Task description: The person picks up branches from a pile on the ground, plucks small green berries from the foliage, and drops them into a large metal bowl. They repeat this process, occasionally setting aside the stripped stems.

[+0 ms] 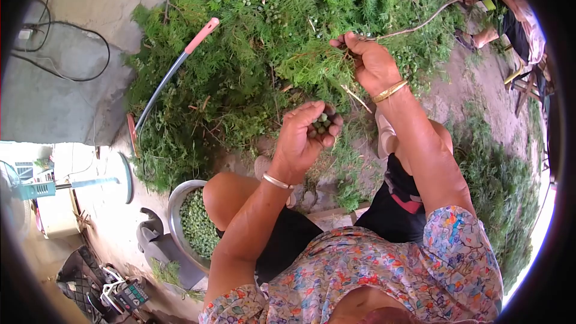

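My left hand [303, 135] is cupped with the palm up, its fingers curled round several small green cones [323, 121]. Just above and to the right, my right hand [373, 66] pinches a leafy evergreen sprig [318, 67] between thumb and fingers. The sprig's feathery green tips point left, over a large heap of cut evergreen branches [240, 84]. By my left knee stands a round metal basin [173, 207] holding many green cones [198, 222].
A pink-handled tool [199, 36] leans across the heap's left side. At left are a standing fan [90, 183], a grey slab [54, 96] with black cable [99, 39], and a dark bag [78, 276]. Another person [519, 18] sits at upper right. More branches [498, 192] lie right.
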`<state>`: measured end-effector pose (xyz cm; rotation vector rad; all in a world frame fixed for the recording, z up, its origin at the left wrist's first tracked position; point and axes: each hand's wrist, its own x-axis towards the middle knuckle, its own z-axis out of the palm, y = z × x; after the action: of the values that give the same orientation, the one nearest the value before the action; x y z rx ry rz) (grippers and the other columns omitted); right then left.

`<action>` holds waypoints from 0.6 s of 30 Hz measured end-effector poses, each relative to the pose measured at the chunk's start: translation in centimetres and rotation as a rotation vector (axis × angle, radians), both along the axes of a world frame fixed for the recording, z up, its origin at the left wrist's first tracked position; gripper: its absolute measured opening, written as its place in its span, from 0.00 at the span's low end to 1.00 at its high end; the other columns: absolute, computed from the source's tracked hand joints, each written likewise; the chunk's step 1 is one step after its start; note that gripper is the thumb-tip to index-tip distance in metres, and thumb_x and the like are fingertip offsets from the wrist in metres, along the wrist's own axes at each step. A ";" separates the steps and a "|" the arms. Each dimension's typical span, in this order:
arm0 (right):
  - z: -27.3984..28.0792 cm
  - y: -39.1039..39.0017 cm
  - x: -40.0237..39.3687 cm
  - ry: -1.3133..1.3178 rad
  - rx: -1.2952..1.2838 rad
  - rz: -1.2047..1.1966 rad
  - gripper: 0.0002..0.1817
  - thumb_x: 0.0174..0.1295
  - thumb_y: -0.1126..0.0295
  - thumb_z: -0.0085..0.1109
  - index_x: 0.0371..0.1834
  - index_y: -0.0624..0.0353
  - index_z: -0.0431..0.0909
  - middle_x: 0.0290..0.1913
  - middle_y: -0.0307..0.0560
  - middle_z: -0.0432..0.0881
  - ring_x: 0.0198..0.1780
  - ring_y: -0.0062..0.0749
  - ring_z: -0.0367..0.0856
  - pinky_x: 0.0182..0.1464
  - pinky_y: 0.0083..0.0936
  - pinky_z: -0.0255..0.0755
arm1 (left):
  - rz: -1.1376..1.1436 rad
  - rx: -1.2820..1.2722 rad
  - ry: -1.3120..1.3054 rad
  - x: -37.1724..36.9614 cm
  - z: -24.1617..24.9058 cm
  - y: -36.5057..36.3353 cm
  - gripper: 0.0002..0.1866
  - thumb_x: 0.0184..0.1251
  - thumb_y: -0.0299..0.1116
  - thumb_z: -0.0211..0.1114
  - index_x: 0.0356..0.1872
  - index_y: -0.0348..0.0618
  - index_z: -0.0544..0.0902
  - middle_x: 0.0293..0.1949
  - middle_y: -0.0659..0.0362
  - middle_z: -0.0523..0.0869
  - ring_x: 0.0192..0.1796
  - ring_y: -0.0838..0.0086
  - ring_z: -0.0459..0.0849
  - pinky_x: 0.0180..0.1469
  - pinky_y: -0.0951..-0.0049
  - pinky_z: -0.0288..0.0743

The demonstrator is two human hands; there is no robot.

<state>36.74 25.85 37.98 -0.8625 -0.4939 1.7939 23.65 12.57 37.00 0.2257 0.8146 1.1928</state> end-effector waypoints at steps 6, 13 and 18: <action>-0.8 -0.6 -0.7 -0.030 0.025 0.073 0.08 0.62 0.74 0.55 0.36 0.70 0.76 0.37 0.53 0.81 0.39 0.36 0.80 0.41 0.28 0.77 | 0.224 0.104 0.188 0.1 0.7 0.7 0.07 0.56 0.27 0.67 0.32 0.37 0.78 0.26 0.55 0.81 0.22 0.78 0.74 0.18 0.83 0.64; -0.4 -1.6 -1.3 -0.449 0.251 0.210 0.06 0.58 0.75 0.58 0.30 0.70 0.78 0.24 0.49 0.81 0.19 0.25 0.75 0.21 0.22 0.72 | 0.355 -0.026 0.191 -0.4 0.5 1.4 0.09 0.57 0.29 0.68 0.28 0.39 0.75 0.25 0.56 0.77 0.23 0.77 0.72 0.18 0.81 0.59; 0.2 -2.5 -2.0 -0.481 0.236 0.227 0.07 0.58 0.73 0.58 0.30 0.68 0.78 0.23 0.45 0.81 0.18 0.20 0.73 0.19 0.18 0.69 | 0.317 -0.128 0.297 -1.3 -0.5 1.5 0.12 0.59 0.35 0.67 0.27 0.40 0.74 0.21 0.57 0.75 0.19 0.76 0.71 0.16 0.80 0.58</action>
<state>34.74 23.31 38.23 -1.1063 -1.1290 1.6782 22.31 14.08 36.55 0.1744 1.2163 1.4171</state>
